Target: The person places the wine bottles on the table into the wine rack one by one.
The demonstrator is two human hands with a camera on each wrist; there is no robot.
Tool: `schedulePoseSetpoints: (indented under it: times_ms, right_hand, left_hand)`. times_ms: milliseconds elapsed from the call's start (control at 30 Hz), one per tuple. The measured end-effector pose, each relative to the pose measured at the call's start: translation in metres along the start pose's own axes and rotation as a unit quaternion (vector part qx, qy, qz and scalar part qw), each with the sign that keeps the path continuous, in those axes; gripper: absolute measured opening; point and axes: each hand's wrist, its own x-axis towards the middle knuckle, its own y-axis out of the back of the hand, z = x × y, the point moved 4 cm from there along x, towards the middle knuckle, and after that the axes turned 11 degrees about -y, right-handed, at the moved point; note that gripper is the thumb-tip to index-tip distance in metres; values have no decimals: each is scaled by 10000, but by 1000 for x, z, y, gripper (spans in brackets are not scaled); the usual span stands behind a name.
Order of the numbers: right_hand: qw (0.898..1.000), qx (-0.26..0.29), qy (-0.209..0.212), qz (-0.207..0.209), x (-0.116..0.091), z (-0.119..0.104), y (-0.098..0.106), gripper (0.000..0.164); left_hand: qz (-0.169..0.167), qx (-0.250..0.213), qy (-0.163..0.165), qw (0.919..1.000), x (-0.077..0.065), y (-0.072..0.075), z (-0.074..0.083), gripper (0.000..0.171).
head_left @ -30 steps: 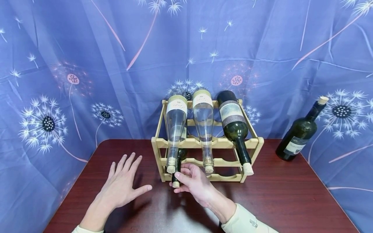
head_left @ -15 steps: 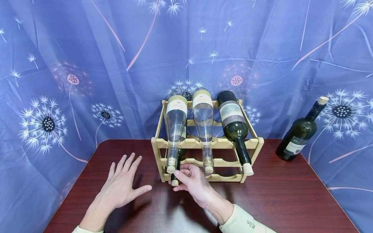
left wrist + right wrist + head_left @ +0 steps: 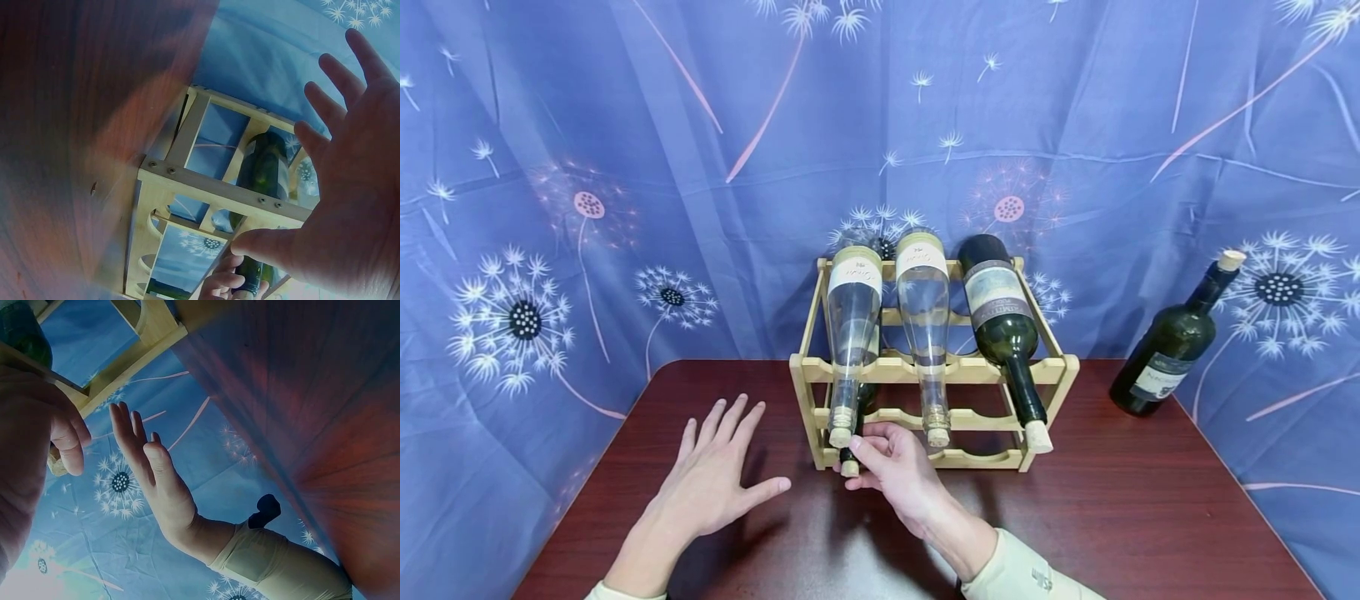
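Note:
My right hand [image 3: 904,473] pinches the neck of a dark green corked wine bottle [image 3: 866,397] between thumb and fingers. That bottle lies in the left column of the wooden wine rack [image 3: 895,370], below the top tier, its cork [image 3: 850,469] toward me. A clear corked bottle [image 3: 856,321] above hides part of it. In the left wrist view, the dark bottle [image 3: 262,165] shows through the rack's side. My left hand [image 3: 711,475] is held left of the rack, fingers straight and spread, touching no bottle.
On the rack's top tier also lie another clear bottle [image 3: 923,304] and a dark labelled bottle [image 3: 996,292], corks toward me. A dark corked bottle [image 3: 1176,342] stands on the table [image 3: 1150,500] at right. A blue dandelion-print curtain [image 3: 700,125] hangs behind.
My right hand has moved slightly forward, and the dark bottle has slid a little farther into the rack. The left hand has not moved.

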Motion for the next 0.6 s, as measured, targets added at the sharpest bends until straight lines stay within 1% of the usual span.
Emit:
schedulePoseSetpoints:
  times_ms: [367,600]
  right_hand:
    - [10000,-11,-36,77,0,0,0,39]
    - [9999,-59,-93,93,-5,-2,-1,45]
  left_hand:
    - [-1,7,-9,10000,-1,1,0,110]
    - [12,-7,-30,10000,-1,1,0,110]
